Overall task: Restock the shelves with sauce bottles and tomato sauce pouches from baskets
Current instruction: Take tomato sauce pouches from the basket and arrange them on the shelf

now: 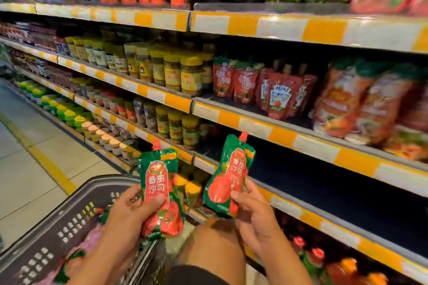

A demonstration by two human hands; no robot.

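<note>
A wide dark gap (324, 192) is left open on the shelf level just ahead of the right hand (252, 213) — nothing is seen standing in it. Its mouth is bounded above and below by orange-and-white price rails (301, 143). To its left, the same level is blocked by yellow-lidded jars (183, 127). One level up, the space is filled by red pouches (278, 97) and large orange bags (361, 102). Low at left, the way is taken by the grey basket (58, 229) — the aisle floor (30, 164) beyond is open.
</note>
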